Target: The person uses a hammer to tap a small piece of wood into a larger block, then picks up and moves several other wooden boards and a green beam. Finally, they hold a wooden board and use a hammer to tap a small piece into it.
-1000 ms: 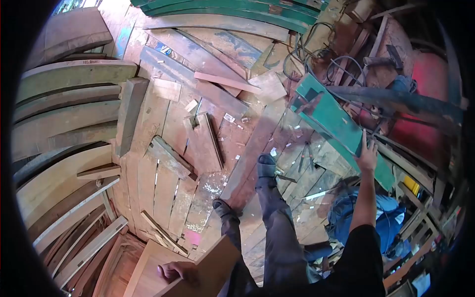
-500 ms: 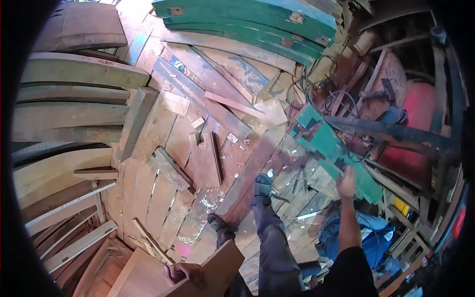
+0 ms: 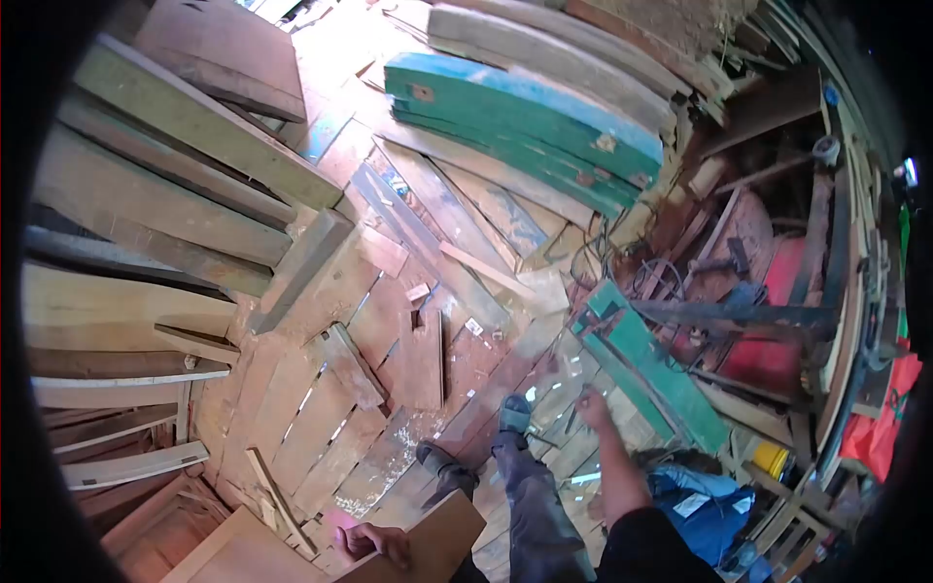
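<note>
My left hand (image 3: 374, 544) grips the upper edge of a light brown wooden board (image 3: 442, 536) at the bottom of the view, with the fingers bent over it. My right hand (image 3: 591, 406) hangs over the floor planks, right of my feet and left of the green painted board (image 3: 661, 374). It looks curled and is too small and blurred to show whether it holds anything. Thin dark tools (image 3: 571, 420) lie on the floor just left of that hand.
Stacked planks (image 3: 175, 194) line the left side. Green timbers (image 3: 515, 126) lie at the top. Loose wood pieces (image 3: 423, 360) rest mid-floor. Cables (image 3: 593, 257), a red object (image 3: 768, 360), a blue bag (image 3: 695, 510) and a yellow container (image 3: 770, 455) are at the right.
My right hand has moved left, away from the green board, to over the floor. My left hand stays on the brown board. The whole view has shifted and turned.
</note>
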